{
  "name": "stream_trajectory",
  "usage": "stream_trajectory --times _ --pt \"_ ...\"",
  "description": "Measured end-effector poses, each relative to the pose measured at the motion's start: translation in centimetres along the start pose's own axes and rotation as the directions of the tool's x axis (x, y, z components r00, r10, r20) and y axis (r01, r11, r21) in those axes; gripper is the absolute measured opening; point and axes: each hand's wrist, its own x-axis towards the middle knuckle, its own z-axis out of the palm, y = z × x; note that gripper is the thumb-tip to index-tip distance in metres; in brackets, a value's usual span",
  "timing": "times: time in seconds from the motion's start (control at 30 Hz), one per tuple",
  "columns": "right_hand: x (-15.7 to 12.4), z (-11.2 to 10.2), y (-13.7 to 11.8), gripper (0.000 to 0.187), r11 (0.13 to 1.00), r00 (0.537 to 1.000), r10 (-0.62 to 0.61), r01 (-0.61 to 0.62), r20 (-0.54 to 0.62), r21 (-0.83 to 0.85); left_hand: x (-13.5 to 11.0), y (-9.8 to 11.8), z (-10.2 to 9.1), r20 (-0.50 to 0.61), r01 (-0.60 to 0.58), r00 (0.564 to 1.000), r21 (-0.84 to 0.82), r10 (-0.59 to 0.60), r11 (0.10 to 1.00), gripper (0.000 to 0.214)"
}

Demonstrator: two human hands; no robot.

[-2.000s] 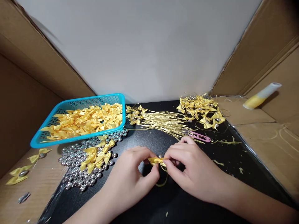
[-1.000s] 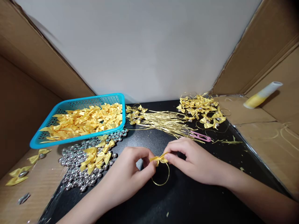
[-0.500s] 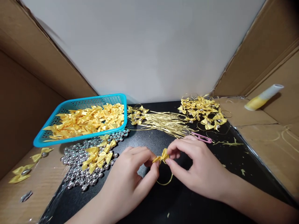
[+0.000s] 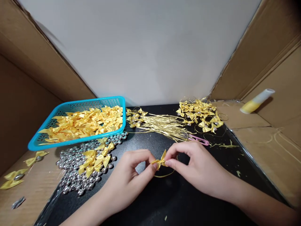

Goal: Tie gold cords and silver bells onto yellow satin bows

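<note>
Bow [image 4: 161,163]: near centre over the tabletop [image 4: 174,201], between your hands.
Left hand [image 4: 134,171]: you pinch the left wing.
Right hand [image 4: 194,163]: you pinch the right wing.
Cord loop [image 4: 164,176]: just below the bow.
Bow-work: apparently adjusting the wings; the next move calls for an even, gentle pinch.

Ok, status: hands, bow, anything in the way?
Grip: left hand, right hand both pinching yellow bow. Gold loop below it. Pink tool beyond right hand, not obstructing.
</note>
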Motion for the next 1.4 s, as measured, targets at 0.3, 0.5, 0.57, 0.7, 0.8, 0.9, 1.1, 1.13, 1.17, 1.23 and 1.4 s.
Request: stream_trajectory --times 0.3,0.5,0.57,0.7,0.8,0.9,1.1,1.13,1.17,1.23,1.4 --pt "-0.1 -0.7 -0.5 0.008 0.993 0.988 0.059 -0.073 0.14 0.092 0.2 0.1 -0.5 0.095 0.07 0.993 -0.067 -0.063 0.995 0.029" --pt "0.1 0.0 0.0 0.01 0.995 0.985 0.003 -0.02 0.174 0.095 0.7 -1.2 -0.1 0.253 0.201 0.961 -0.351 -0.114 0.914 0.015" --pt "0.4 0.0 0.5 0.008 0.993 0.979 0.028 -0.051 0.203 0.108 0.8 -1.6 0.2 0.275 0.237 0.952 -0.396 -0.132 0.887 0.019" --pt "0.7 -1.2 0.9 0.017 0.988 0.945 0.129 -0.148 0.302 0.041 0.7 -1.5 0.5 0.22 0.241 0.957 -0.252 -0.187 0.937 0.015" --pt "0.6 -2.9 0.5 0.015 0.988 0.928 0.145 -0.117 0.342 -0.101 0.6 -1.1 0.4 0.145 0.174 0.976 -0.075 -0.162 0.982 0.017" --pt "0.3 -4.8 0.2 0.012 0.963 0.92 0.12 -0.016 0.373 -0.269 0.6 -1.0 0.5 0.131 0.123 0.983 0.041 -0.128 0.992 0.021" --pt "-1.0 -7.6 0.1 0.014 0.93 0.867 0.172 0.013 0.468 -0.366 1.0 -2.2 -0.2 0.008 0.091 0.995 0.244 -0.096 0.965 0.017" --pt "-1.2 -7.9 0.0 0.014 0.933 0.854 0.191 -0.006 0.483 -0.359 1.2 -2.5 -0.5 -0.053 0.098 0.995 0.308 -0.086 0.946 0.015" --pt "-1.3 -8.1 -0.1 0.015 0.934 0.84 0.213 -0.025 0.499 -0.357 1.3 -2.7 -1.0 -0.117 0.115 0.99 0.374 -0.077 0.92 0.014" --pt "-1.5 -8.5 -0.1 0.017 0.932 0.816 0.261 -0.073 0.516 -0.356 1.5 -3.2 -1.9 -0.226 0.167 0.972 0.489 -0.061 0.856 0.012" --pt "0.0 -8.6 2.4 0.03 0.898 0.856 0.381 -0.254 0.349 -0.359 1.6 -3.6 -3.0 -0.308 0.186 0.951 0.543 -0.012 0.819 0.007"
